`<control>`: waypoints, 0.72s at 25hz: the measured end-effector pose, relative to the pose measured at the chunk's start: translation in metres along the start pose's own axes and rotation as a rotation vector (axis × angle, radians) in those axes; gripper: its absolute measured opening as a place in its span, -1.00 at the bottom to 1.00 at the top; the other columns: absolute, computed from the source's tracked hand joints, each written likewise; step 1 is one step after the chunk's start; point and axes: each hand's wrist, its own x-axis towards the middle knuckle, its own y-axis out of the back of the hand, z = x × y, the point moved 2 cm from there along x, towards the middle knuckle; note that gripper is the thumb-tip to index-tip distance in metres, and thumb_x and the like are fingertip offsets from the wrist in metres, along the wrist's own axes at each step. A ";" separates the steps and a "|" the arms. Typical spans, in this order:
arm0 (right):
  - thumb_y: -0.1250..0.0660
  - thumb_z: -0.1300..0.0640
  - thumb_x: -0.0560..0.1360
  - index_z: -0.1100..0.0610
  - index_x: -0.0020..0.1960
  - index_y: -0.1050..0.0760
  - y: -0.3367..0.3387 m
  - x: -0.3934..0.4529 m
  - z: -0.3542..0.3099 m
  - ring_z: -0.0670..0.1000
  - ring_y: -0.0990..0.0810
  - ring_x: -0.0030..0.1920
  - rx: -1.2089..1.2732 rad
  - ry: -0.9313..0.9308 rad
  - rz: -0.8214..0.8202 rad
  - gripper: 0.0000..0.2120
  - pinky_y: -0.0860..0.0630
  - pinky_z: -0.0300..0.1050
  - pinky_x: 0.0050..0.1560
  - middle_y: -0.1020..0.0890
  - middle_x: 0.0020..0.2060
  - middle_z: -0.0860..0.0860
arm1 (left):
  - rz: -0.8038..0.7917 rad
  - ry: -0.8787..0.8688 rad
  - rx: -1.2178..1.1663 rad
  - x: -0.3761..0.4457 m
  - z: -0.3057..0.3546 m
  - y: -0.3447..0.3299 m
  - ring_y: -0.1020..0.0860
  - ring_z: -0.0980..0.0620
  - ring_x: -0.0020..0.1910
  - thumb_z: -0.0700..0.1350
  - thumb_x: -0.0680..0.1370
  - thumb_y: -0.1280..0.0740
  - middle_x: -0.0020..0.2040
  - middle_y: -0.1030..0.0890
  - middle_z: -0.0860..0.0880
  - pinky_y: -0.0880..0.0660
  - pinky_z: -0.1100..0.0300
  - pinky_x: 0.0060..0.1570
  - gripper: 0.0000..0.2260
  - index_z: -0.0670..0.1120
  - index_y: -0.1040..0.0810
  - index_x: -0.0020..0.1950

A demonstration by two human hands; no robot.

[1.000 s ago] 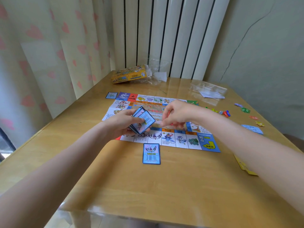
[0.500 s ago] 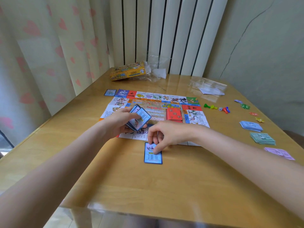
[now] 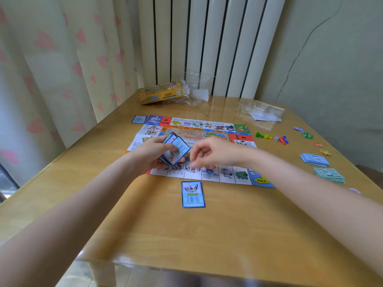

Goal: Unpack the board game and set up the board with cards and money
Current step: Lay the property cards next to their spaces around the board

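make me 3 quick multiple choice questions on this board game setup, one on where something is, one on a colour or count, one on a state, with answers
1. Where does the single card nearest the camera lie?
A. on the table just in front of the board's near edge
B. on the yellow box
C. on the money stacks

2. What colour is the game box at the far end of the table?
A. yellow
B. black
C. white

3. What is the left hand doing?
A. lying flat on the table
B. gripping a fanned stack of cards
C. holding a die

Answers: 1 A, the card sits on bare wood just below the board. 2 A, its sides are yellow. 3 B, its fingers curl round the card stack.
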 end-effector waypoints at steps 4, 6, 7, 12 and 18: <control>-0.35 0.16 0.49 0.13 -0.18 -0.49 0.023 0.008 0.003 -0.15 -0.49 -0.46 0.094 -0.080 0.296 -0.91 -0.43 -0.32 -0.44 -0.55 -0.32 0.01 | -0.059 0.022 -0.129 -0.002 0.002 -0.004 -0.66 -0.01 -0.16 -0.23 0.54 -0.27 -0.02 -0.66 -0.14 -0.54 0.27 -0.34 -0.78 -0.06 -0.48 0.17; -0.35 0.15 0.49 0.15 -0.15 -0.48 0.022 0.014 0.008 -0.06 -0.53 -0.38 0.190 -0.126 0.345 -0.91 -0.51 -0.24 -0.34 -0.59 -0.24 0.06 | -0.090 0.012 -0.208 -0.001 0.005 -0.007 -0.67 -0.02 -0.16 -0.26 0.53 -0.27 -0.04 -0.67 -0.13 -0.57 0.25 -0.30 -0.76 -0.07 -0.46 0.17; -0.36 0.16 0.49 0.16 -0.14 -0.48 0.019 0.016 0.010 -0.03 -0.54 -0.34 0.247 -0.131 0.345 -0.91 -0.53 -0.20 -0.29 -0.61 -0.22 0.09 | -0.097 0.002 -0.202 0.001 0.005 -0.008 -0.66 -0.02 -0.16 -0.27 0.53 -0.26 -0.05 -0.66 -0.11 -0.58 0.22 -0.26 -0.77 -0.07 -0.47 0.15; -0.40 0.28 0.44 0.15 -0.09 -0.47 0.017 0.022 0.007 -0.06 -0.53 -0.38 0.259 -0.089 0.347 -0.88 -0.51 -0.23 -0.30 -0.59 -0.32 0.05 | -0.149 0.019 -0.107 0.002 0.007 -0.012 -0.63 0.02 -0.14 -0.19 0.57 -0.23 -0.06 -0.65 -0.09 -0.57 0.19 -0.14 -0.85 -0.06 -0.52 0.11; -0.41 0.27 0.43 0.06 -0.18 -0.49 0.028 0.024 0.012 -0.23 -0.50 -0.49 0.143 -0.070 0.383 -0.85 -0.43 -0.23 -0.27 -0.58 -0.35 -0.01 | -0.215 0.080 -0.242 0.003 0.007 -0.002 -0.66 0.06 -0.23 -0.24 0.59 -0.13 -0.15 -0.69 -0.05 -0.62 0.19 -0.24 -0.80 -0.08 -0.54 0.04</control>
